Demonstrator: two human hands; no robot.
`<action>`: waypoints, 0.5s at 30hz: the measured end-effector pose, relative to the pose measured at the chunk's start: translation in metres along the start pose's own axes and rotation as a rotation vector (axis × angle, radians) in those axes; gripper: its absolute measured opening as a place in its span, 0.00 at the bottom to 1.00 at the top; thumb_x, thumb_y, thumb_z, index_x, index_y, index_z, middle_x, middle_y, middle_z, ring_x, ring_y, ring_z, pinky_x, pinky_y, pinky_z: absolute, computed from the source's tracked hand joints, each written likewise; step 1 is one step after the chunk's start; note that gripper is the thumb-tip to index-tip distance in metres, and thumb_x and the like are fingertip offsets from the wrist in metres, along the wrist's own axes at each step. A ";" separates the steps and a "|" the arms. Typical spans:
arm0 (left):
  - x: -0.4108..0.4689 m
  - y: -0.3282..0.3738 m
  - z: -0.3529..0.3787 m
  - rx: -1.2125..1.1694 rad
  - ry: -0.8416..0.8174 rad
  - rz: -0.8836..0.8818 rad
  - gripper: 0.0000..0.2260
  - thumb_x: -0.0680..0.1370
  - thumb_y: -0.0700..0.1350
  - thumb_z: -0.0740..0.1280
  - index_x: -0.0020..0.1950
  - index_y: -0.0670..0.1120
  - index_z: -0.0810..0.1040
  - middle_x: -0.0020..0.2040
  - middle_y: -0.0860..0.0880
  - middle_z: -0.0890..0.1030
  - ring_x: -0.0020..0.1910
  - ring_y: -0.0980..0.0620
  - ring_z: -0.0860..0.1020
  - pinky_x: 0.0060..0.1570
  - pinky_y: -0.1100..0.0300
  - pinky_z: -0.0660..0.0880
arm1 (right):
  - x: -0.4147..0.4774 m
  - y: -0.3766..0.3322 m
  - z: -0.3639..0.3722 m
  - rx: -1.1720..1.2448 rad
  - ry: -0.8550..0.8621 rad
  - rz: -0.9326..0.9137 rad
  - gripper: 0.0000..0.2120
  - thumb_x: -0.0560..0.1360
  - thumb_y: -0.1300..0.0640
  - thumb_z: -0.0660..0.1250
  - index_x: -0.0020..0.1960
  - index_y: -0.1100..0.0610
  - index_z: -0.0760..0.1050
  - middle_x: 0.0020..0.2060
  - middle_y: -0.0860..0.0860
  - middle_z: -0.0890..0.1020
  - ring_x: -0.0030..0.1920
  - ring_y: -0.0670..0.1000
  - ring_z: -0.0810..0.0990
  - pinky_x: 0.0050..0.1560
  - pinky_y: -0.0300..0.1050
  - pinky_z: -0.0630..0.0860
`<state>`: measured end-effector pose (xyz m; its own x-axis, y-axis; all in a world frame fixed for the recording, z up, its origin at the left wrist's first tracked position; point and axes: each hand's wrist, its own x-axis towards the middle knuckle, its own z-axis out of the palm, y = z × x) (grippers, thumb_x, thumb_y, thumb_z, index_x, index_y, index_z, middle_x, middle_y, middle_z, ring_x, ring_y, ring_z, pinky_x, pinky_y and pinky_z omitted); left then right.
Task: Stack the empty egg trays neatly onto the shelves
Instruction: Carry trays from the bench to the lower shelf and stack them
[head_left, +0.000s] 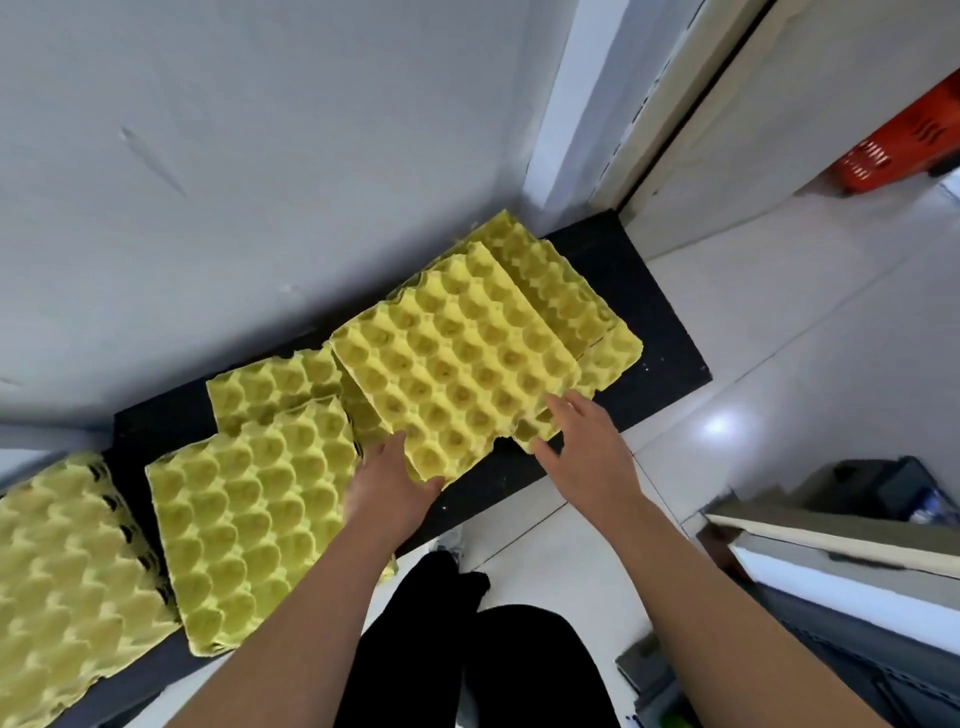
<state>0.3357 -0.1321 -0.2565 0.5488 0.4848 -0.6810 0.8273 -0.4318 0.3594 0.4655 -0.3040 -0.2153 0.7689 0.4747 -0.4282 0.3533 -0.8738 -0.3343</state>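
Left hand: at the near-left corner of the top tray. The fingers go under the edge and the thumb closes on it, so this reads as a grip.

Right hand: at the near-right corner, fingers spread and fairly straight, tips on the tray edge. The thumb is low, by the corner of the tray beneath. Cannot tell whether it pinches or only steadies.

Top tray: yellow, empty, cups up. It lies skewed across the right-hand pile and overhangs toward the person. The trays in that pile are fanned out, not nested.

Further out: all of this sits on a low black shelf against the wall. A middle pile also has its trays offset. A third pile lies at far left.

Step in hand, as judged: squaring this tray onto its pile, or lifting it to move it.

Next move calls for:
- a sure hold at both near corners
- turning the tray until its edges run with the trays below
- lowering it so the cups seat into each other.

Pulp rims are likely to flex, so a light grip is better.
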 end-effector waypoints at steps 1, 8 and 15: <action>0.010 0.002 0.006 -0.006 -0.018 -0.021 0.36 0.75 0.55 0.71 0.77 0.50 0.58 0.73 0.45 0.64 0.70 0.43 0.67 0.63 0.48 0.70 | 0.013 0.006 0.004 0.007 -0.024 0.007 0.28 0.78 0.49 0.63 0.75 0.53 0.60 0.75 0.55 0.60 0.75 0.54 0.57 0.72 0.50 0.61; 0.066 0.001 0.052 -0.201 -0.038 -0.205 0.54 0.70 0.55 0.76 0.79 0.49 0.38 0.79 0.42 0.49 0.77 0.41 0.56 0.71 0.44 0.62 | 0.101 0.041 0.034 -0.051 -0.148 0.001 0.40 0.75 0.44 0.67 0.78 0.50 0.48 0.78 0.57 0.46 0.77 0.57 0.46 0.75 0.52 0.50; 0.092 0.003 0.085 -0.331 0.020 -0.330 0.62 0.67 0.54 0.79 0.76 0.51 0.28 0.80 0.42 0.47 0.76 0.40 0.60 0.69 0.42 0.67 | 0.163 0.067 0.055 -0.177 -0.259 -0.006 0.54 0.66 0.37 0.73 0.77 0.42 0.39 0.76 0.62 0.41 0.76 0.65 0.45 0.74 0.60 0.49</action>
<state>0.3785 -0.1534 -0.3726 0.2495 0.5715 -0.7817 0.9499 0.0126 0.3124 0.5855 -0.2793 -0.3541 0.6133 0.4711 -0.6340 0.4620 -0.8650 -0.1958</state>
